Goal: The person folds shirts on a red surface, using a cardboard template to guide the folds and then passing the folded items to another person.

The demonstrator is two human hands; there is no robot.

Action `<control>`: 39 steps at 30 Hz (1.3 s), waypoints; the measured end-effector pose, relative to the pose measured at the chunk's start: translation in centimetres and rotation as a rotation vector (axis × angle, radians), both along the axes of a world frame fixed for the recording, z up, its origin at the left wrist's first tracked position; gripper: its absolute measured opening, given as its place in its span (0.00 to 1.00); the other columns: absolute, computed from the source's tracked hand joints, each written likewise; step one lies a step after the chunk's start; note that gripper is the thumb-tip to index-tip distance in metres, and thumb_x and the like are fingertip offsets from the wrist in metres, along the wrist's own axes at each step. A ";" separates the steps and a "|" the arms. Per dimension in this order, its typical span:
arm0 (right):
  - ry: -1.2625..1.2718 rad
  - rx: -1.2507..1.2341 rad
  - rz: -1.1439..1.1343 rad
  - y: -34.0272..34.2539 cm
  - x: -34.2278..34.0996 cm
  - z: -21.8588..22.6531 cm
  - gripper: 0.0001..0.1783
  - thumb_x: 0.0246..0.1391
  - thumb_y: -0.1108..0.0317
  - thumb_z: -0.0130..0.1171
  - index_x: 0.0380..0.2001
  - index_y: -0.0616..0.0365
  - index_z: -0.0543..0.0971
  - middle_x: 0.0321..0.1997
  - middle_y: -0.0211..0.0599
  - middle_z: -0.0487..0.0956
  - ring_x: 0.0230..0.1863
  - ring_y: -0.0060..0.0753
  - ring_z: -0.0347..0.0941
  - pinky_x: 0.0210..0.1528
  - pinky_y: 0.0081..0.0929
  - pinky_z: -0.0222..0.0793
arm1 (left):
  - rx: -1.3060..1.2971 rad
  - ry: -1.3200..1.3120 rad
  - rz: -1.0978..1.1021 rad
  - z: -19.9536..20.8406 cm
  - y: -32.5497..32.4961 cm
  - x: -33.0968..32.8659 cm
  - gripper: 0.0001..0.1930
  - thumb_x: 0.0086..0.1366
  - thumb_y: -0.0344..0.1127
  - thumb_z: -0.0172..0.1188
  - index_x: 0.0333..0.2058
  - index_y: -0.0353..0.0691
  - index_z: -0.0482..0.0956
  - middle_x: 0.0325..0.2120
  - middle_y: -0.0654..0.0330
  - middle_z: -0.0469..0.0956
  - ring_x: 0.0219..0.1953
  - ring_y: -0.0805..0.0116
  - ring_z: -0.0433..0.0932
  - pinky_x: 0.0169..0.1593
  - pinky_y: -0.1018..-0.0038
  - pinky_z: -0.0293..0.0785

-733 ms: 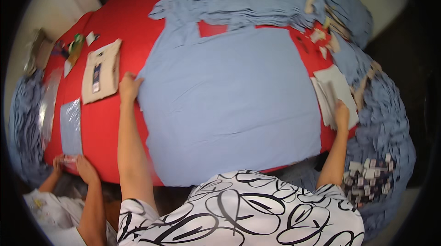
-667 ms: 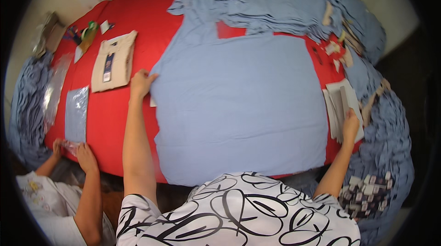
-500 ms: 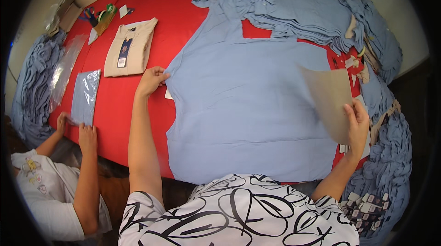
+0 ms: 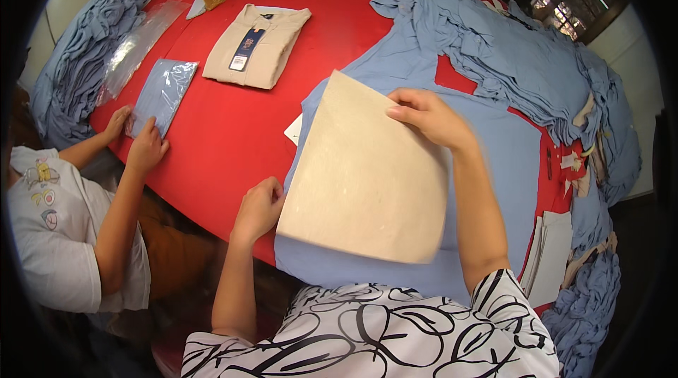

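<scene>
A light blue shirt [image 4: 494,159] lies spread on the red-covered table in front of me. My right hand [image 4: 431,120] pinches the upper right edge of a stiff beige board [image 4: 367,180], which is held over the shirt and covers much of its left part. At the shirt's left edge, beside the board's lower left side, my left hand [image 4: 259,210] is closed with its fingers curled on the cloth; the fingertips are partly hidden. A white card [image 4: 294,129] shows from under the shirt's left edge.
A folded beige shirt [image 4: 258,46] with a dark tag lies beyond my left hand. Further left, a co-worker's hands [image 4: 147,145] handle a bagged blue garment [image 4: 164,95]. Blue garments [image 4: 522,46] are piled at the far right. White sheets [image 4: 547,254] lie at the right edge.
My right hand has brought the board from the right side leftward over the shirt. My left hand has moved nearer along the shirt's left edge. The view has shifted.
</scene>
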State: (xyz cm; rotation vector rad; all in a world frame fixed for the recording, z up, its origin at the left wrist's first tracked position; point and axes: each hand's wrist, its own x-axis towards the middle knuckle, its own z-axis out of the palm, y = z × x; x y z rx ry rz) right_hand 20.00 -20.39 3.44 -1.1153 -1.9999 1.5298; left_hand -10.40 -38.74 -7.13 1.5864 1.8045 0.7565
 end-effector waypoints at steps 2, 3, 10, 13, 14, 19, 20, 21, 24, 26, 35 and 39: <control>-0.115 0.210 -0.025 1.4 -1.9 -4.2 0.14 0.62 0.63 0.55 0.40 0.64 0.79 0.33 0.32 0.81 0.35 0.22 0.74 0.40 0.23 0.68 | -0.103 -0.239 0.106 -0.2 0.5 0.1 0.08 0.63 0.29 0.61 0.34 0.33 0.71 0.27 0.57 0.79 0.29 0.71 0.76 0.36 0.73 0.72; -0.146 0.335 -0.058 2.0 -2.9 -7.0 0.13 0.62 0.63 0.55 0.40 0.63 0.79 0.33 0.35 0.81 0.35 0.24 0.75 0.39 0.25 0.69 | -0.137 -0.349 0.147 -0.5 0.8 0.1 0.07 0.63 0.27 0.60 0.36 0.32 0.71 0.28 0.58 0.79 0.30 0.74 0.76 0.36 0.75 0.72; -0.276 0.853 -0.059 1.2 -6.1 -13.2 0.13 0.60 0.61 0.57 0.45 0.53 0.81 0.38 0.35 0.78 0.40 0.40 0.72 0.49 0.36 0.59 | -0.239 -0.679 0.280 -1.0 -0.1 -3.0 0.11 0.65 0.24 0.59 0.45 0.33 0.70 0.32 0.60 0.79 0.32 0.77 0.77 0.38 0.79 0.74; -0.308 0.926 -0.063 1.2 -6.1 -13.0 0.13 0.60 0.61 0.58 0.45 0.52 0.81 0.36 0.35 0.77 0.41 0.39 0.72 0.48 0.36 0.59 | -0.206 -0.593 0.262 -1.1 -0.4 -3.2 0.11 0.65 0.25 0.58 0.46 0.33 0.70 0.32 0.60 0.80 0.33 0.76 0.77 0.38 0.78 0.74; -0.330 0.941 -0.064 1.1 -6.2 -12.9 0.13 0.60 0.61 0.58 0.46 0.52 0.81 0.36 0.34 0.76 0.41 0.38 0.72 0.48 0.36 0.58 | -0.195 -0.558 0.256 -1.1 -0.4 -3.2 0.11 0.66 0.26 0.58 0.46 0.33 0.70 0.32 0.60 0.80 0.33 0.76 0.78 0.38 0.78 0.74; -0.362 0.999 -0.067 0.8 -5.9 -13.2 0.13 0.59 0.62 0.57 0.46 0.50 0.80 0.35 0.33 0.75 0.39 0.37 0.72 0.44 0.37 0.58 | 0.044 -0.244 0.373 0.8 0.8 -1.9 0.09 0.67 0.29 0.57 0.44 0.33 0.75 0.33 0.55 0.81 0.36 0.65 0.80 0.41 0.71 0.76; -0.359 0.994 -0.067 0.8 -5.9 -13.2 0.13 0.59 0.62 0.58 0.45 0.50 0.80 0.35 0.33 0.75 0.39 0.37 0.72 0.44 0.37 0.58 | 0.124 -0.098 0.375 1.3 1.0 -1.2 0.09 0.66 0.30 0.57 0.44 0.34 0.76 0.35 0.55 0.81 0.38 0.62 0.80 0.43 0.69 0.76; -0.359 0.994 -0.070 0.8 -5.8 -13.2 0.13 0.59 0.62 0.58 0.45 0.49 0.80 0.35 0.33 0.75 0.39 0.36 0.72 0.44 0.37 0.58 | 0.166 0.014 0.326 1.8 1.4 -0.1 0.09 0.66 0.31 0.57 0.44 0.35 0.76 0.38 0.54 0.80 0.42 0.60 0.79 0.46 0.68 0.75; -0.337 1.020 -0.074 1.1 -5.7 -13.4 0.12 0.58 0.62 0.59 0.45 0.49 0.81 0.34 0.33 0.74 0.39 0.36 0.72 0.44 0.38 0.58 | 0.260 0.224 0.140 2.2 3.0 4.3 0.14 0.64 0.34 0.60 0.48 0.39 0.77 0.49 0.53 0.76 0.56 0.51 0.71 0.57 0.62 0.68; -0.326 1.011 -0.082 1.0 -6.0 -13.6 0.12 0.58 0.63 0.59 0.44 0.49 0.81 0.34 0.33 0.74 0.39 0.37 0.72 0.44 0.39 0.58 | 0.314 0.283 0.042 0.3 3.6 7.2 0.22 0.63 0.41 0.61 0.54 0.43 0.74 0.57 0.53 0.71 0.63 0.48 0.63 0.64 0.54 0.60; -0.308 0.810 -0.125 1.6 -5.9 -12.6 0.13 0.55 0.64 0.62 0.43 0.52 0.83 0.42 0.41 0.73 0.47 0.44 0.69 0.53 0.38 0.63 | 0.270 0.573 -0.007 -3.0 4.4 9.6 0.40 0.55 0.61 0.64 0.64 0.52 0.68 0.66 0.57 0.61 0.70 0.49 0.52 0.67 0.35 0.38; -0.271 0.830 -0.481 7.8 -4.5 -13.3 0.11 0.55 0.69 0.60 0.42 0.53 0.82 0.44 0.43 0.74 0.49 0.48 0.69 0.54 0.40 0.66 | 0.252 0.560 -0.011 -2.5 4.6 10.0 0.39 0.55 0.60 0.65 0.63 0.52 0.69 0.66 0.57 0.62 0.70 0.49 0.53 0.67 0.36 0.39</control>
